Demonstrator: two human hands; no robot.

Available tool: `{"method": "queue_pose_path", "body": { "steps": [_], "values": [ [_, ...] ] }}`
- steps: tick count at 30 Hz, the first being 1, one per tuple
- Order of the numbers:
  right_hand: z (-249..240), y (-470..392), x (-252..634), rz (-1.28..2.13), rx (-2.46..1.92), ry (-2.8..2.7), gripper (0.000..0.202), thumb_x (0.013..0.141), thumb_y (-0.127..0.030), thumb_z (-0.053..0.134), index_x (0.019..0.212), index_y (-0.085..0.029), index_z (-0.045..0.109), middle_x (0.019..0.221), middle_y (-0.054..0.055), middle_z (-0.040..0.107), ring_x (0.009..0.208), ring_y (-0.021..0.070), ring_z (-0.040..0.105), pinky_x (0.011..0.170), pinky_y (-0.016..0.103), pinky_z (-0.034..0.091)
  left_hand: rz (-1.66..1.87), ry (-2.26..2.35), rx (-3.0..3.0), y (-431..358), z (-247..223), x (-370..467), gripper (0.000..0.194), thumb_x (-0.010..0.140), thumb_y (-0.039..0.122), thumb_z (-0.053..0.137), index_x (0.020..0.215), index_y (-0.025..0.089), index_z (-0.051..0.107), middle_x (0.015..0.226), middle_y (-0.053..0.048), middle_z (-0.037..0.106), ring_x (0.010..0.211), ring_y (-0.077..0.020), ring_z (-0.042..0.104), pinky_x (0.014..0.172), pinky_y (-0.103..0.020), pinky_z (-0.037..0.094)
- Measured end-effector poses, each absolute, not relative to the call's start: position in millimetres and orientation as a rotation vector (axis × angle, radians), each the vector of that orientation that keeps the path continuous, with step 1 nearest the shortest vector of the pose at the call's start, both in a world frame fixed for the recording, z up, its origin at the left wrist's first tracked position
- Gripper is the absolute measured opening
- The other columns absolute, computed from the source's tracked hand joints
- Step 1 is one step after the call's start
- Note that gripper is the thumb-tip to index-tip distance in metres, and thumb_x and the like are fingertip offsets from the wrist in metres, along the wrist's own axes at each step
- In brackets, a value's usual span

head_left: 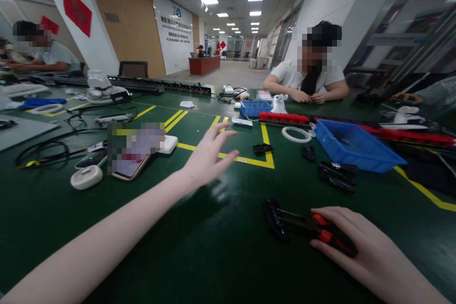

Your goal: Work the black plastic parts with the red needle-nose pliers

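My left hand hovers over the green table with its fingers spread and nothing in them. At the lower right, my right hand is wrapped around the red and black handles of a pair of pliers. The pliers' head points left, against or just over a glossy black plastic part; whether the jaws grip it I cannot tell. Beyond my left hand's fingertips lies a small black piece. Further black parts rest on the table beyond my right hand.
A blue bin stands at the right, and a smaller blue bin farther back. A white ring lies near red strips. Leftward are a phone, a white earbud case and black cables. A person sits across the table.
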State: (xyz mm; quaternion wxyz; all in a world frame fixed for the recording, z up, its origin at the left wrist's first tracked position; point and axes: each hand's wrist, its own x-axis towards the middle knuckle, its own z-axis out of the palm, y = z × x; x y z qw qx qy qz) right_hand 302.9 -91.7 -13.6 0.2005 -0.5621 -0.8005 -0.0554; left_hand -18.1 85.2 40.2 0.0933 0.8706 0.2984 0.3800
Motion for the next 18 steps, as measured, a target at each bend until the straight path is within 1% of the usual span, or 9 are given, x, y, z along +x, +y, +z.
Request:
{"method": "queue_pose_path", "body": {
  "steps": [2, 3, 6, 8, 11, 14, 18],
  "values": [
    [-14.2, -91.3, 302.6, -0.134, -1.589, -2.233, 0.046, 0.081, -0.052, 0.066, 0.120, -0.027, 0.061, 0.111, 0.008, 0.069, 0.095, 0.0297, 0.068, 0.075, 0.042, 0.060, 0.933, 0.712, 2.553, 52.8, 42.8, 1.1, 0.042, 0.095, 0.036, 0.051, 0.133, 0.022, 0.045, 0.145, -0.010, 0.040, 0.132, -0.0260, 0.043, 0.108, -0.043, 0.040],
    [-14.4, -91.2, 302.4, -0.124, -1.596, -2.233, 0.046, 0.080, -0.052, 0.066, 0.119, -0.027, 0.061, 0.111, 0.008, 0.069, 0.096, 0.0299, 0.068, 0.076, 0.042, 0.060, 0.860, 0.643, 2.555, 38.1, 42.1, 8.2, 0.045, 0.093, 0.039, 0.054, 0.134, 0.021, 0.045, 0.143, -0.011, 0.042, 0.130, -0.0274, 0.044, 0.106, -0.044, 0.042],
    [-15.1, -91.7, 302.5, -0.122, -1.591, -2.232, 0.045, 0.080, -0.052, 0.067, 0.117, -0.027, 0.062, 0.110, 0.008, 0.069, 0.096, 0.0299, 0.068, 0.077, 0.042, 0.060, 0.613, 0.542, 2.593, 6.9, 32.5, 20.5, 0.062, 0.087, 0.050, 0.061, 0.138, 0.021, 0.042, 0.146, -0.013, 0.042, 0.129, -0.0312, 0.046, 0.104, -0.048, 0.043],
    [-15.9, -92.0, 303.1, -0.137, -1.575, -2.225, 0.045, 0.080, -0.052, 0.066, 0.117, -0.027, 0.062, 0.109, 0.008, 0.069, 0.095, 0.0302, 0.067, 0.076, 0.043, 0.060, 0.563, 0.500, 2.602, -1.5, 22.2, 23.6, 0.070, 0.083, 0.054, 0.065, 0.139, 0.020, 0.041, 0.146, -0.014, 0.042, 0.128, -0.0315, 0.047, 0.104, -0.047, 0.043],
    [-17.7, -92.0, 304.3, -0.163, -1.551, -2.222, 0.044, 0.081, -0.053, 0.066, 0.116, -0.027, 0.062, 0.108, 0.008, 0.069, 0.095, 0.0302, 0.067, 0.077, 0.044, 0.059, 0.523, 0.431, 2.639, -2.3, 8.1, 25.0, 0.064, 0.084, 0.050, 0.065, 0.136, 0.020, 0.044, 0.142, -0.012, 0.047, 0.127, -0.0287, 0.048, 0.103, -0.044, 0.043],
    [-18.9, -91.6, 304.4, -0.162, -1.556, -2.230, 0.045, 0.080, -0.053, 0.066, 0.117, -0.027, 0.062, 0.109, 0.008, 0.069, 0.096, 0.0291, 0.067, 0.078, 0.043, 0.059, 0.540, 0.398, 2.667, 0.1, 0.8, 25.9, 0.059, 0.085, 0.046, 0.065, 0.133, 0.019, 0.047, 0.139, -0.011, 0.050, 0.125, -0.0271, 0.050, 0.102, -0.041, 0.044],
    [-16.9, -91.8, 301.8, -0.142, -1.574, -2.210, 0.044, 0.081, -0.054, 0.065, 0.115, -0.025, 0.064, 0.109, 0.009, 0.069, 0.097, 0.0294, 0.067, 0.080, 0.044, 0.058, 0.557, 0.381, 2.673, -0.5, -1.4, 26.9, 0.048, 0.087, 0.036, 0.061, 0.130, 0.019, 0.049, 0.135, -0.011, 0.053, 0.120, -0.0256, 0.053, 0.100, -0.040, 0.045]
  ]
}}
